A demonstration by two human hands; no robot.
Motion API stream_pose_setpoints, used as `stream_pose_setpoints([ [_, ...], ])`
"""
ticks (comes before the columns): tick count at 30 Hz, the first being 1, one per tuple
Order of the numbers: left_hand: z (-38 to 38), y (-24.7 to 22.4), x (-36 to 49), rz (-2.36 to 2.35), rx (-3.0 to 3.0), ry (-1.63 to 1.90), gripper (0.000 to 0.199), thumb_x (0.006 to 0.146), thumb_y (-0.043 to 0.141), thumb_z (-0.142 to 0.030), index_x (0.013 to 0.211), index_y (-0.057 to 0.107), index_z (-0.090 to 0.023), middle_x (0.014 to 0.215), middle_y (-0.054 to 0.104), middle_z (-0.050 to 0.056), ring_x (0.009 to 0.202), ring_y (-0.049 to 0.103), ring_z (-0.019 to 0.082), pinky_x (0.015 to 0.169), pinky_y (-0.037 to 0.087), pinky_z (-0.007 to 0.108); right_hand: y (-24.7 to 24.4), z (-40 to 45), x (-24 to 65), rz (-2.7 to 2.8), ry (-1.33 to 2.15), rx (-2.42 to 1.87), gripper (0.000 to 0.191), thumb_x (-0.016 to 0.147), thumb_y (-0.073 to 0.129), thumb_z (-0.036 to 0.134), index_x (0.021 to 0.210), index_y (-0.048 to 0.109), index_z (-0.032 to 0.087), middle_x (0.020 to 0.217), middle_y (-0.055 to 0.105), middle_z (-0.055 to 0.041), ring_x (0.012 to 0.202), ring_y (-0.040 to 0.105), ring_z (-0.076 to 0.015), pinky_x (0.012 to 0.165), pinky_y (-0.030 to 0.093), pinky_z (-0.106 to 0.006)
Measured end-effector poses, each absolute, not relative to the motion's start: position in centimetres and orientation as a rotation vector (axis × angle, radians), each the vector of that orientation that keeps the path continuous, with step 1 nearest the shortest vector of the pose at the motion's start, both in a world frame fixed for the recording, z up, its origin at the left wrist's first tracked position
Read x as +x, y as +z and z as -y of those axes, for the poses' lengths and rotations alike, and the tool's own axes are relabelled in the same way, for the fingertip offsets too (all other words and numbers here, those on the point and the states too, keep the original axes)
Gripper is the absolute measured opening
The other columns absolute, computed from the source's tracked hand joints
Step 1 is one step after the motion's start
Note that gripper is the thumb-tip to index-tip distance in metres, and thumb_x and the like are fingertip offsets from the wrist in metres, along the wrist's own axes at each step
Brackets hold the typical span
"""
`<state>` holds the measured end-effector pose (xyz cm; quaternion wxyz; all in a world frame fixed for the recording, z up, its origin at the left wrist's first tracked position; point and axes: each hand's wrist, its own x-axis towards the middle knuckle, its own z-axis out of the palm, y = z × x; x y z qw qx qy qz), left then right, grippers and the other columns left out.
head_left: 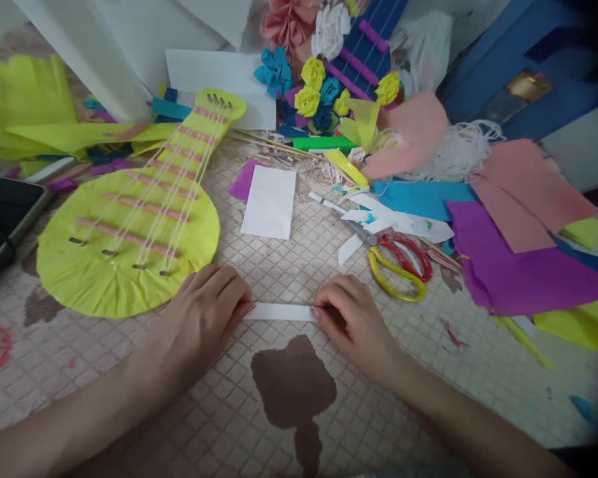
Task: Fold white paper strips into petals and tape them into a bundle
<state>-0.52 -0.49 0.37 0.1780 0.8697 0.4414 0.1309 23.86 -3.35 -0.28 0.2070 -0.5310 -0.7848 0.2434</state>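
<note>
Keeping the strip [281,312] level matters most, I judge from afar: it spans the gap between the left hand [206,302] and the right hand [361,325], thumb and fingertips pinched narrow on each end, so I would match both pinches and pull lightly lest it crease or tear. Whether it touches the cloth [214,418] I cannot tell; beyond it lie the card [269,202], the scissors [373,249] near the right hand, and the guitar [129,199] just beside the left.
</note>
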Motion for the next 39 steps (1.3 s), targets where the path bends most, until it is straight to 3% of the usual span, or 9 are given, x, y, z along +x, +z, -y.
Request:
stream_pose_setpoints([
  [12,0.3,0.4,-0.5,-1.245,2.459,0.29,0.018,0.091,0.043,-0.024,0.076,0.05,-0.018,0.08,0.052,0.004,0.077,0.045,0.02,0.071,0.038,0.037,-0.7,3.2,23.8,2.214,0.649,-1.485,0.009,0.086,0.051,0.015,0.079,0.047,0.02,0.081,0.052,-0.0024,0.081,0.046,-0.0179,0.072,0.037,-0.034],
  [16,0.4,0.5,-0.4,-1.27,2.441,0.325,0.014,0.09,0.044,-0.021,0.077,0.049,-0.018,0.079,0.051,0.003,0.076,0.044,0.019,0.071,0.038,0.035,-0.8,3.5,23.9,2.199,0.64,-1.482,0.007,0.086,0.052,0.014,0.088,0.048,0.02,0.089,0.052,-0.0036,0.086,0.046,-0.0181,0.075,0.037,-0.035],
  [19,0.4,0.4,-0.2,-1.192,2.442,0.387,0.01,0.09,0.044,-0.016,0.087,0.053,-0.018,0.087,0.051,0.004,0.081,0.046,0.019,0.074,0.039,0.035,-0.8,3.7,24.1,2.255,0.621,-1.425,0.008,0.089,0.047,0.014,0.09,0.051,0.02,0.094,0.052,-0.0048,0.09,0.046,-0.0187,0.077,0.037,-0.036],
  [22,0.3,0.2,-0.3,-1.085,2.455,0.417,0.018,0.089,0.043,-0.011,0.096,0.056,-0.02,0.095,0.051,0.005,0.088,0.046,0.02,0.08,0.039,0.036,-0.8,3.6,24.3,2.271,0.635,-1.398,0.013,0.09,0.044,0.013,0.091,0.054,0.021,0.095,0.052,-0.0049,0.09,0.047,-0.0183,0.078,0.037,-0.036],
  [28,-0.3,0.7,-0.5,-1.081,2.387,0.313,0.02,0.091,0.039,-0.014,0.093,0.058,-0.02,0.094,0.056,0.003,0.09,0.048,0.019,0.082,0.038,0.036,-0.4,3.4,24.1,2.196,0.733,-1.406,0.009,0.09,0.047,0.019,0.088,0.056,0.019,0.09,0.053,-0.004,0.087,0.048,-0.0172,0.077,0.038,-0.034],
  [33,0.0,0.8,0.1,-1.148,2.438,0.277,0.014,0.09,0.044,-0.025,0.089,0.057,-0.019,0.092,0.056,0.004,0.088,0.048,0.021,0.078,0.036,0.038,-0.7,3.5,23.1,2.21,0.589,-1.531,0.014,0.086,0.058,0.033,0.082,0.054,0.019,0.085,0.051,-0.003,0.085,0.048,-0.0197,0.075,0.036,-0.036],
  [39,-0.1,0.3,-0.2,-1.142,2.462,0.293,0.011,0.089,0.048,-0.025,0.089,0.058,-0.02,0.093,0.057,0.003,0.09,0.048,0.022,0.079,0.037,0.037,-0.6,3.3,23.5,2.224,0.693,-1.513,0.005,0.087,0.057,0.024,0.085,0.055,0.02,0.09,0.052,-0.0034,0.089,0.048,-0.0192,0.077,0.037,-0.035],
])
